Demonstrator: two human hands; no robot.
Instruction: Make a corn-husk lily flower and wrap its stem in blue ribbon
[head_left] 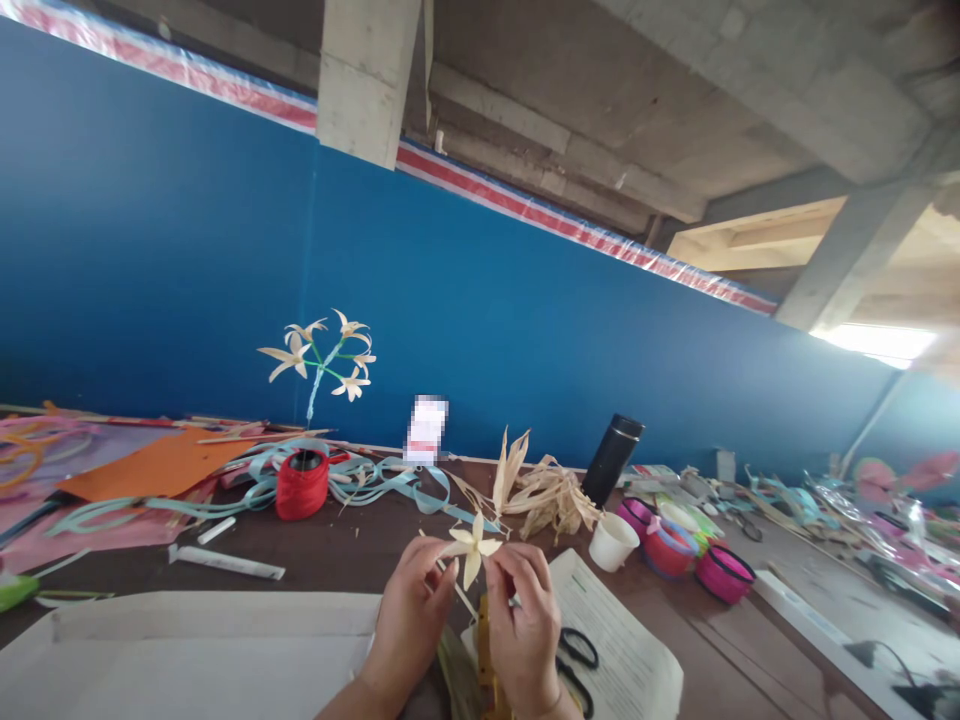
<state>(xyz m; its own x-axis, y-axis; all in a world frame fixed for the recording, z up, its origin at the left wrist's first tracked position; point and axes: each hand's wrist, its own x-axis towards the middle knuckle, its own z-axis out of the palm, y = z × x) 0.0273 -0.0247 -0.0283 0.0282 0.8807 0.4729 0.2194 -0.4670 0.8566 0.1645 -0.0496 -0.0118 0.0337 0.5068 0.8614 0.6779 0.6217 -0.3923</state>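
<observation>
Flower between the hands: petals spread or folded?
Spread: on the pale flower, separate petals point up, down and sideways between the left hand and right hand.

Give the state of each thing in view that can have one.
Left hand: pinching the pale flower
Right hand: pinching it, opposite side
Pale flower: petals spread
Flower spray: upright, blossoms open
Black bottle: standing, capped
White cup: upright, uncovered
Red cord spool: wound
Husks: dry, loosely heaped
Scissors: blades hidden, opening unclear
</observation>
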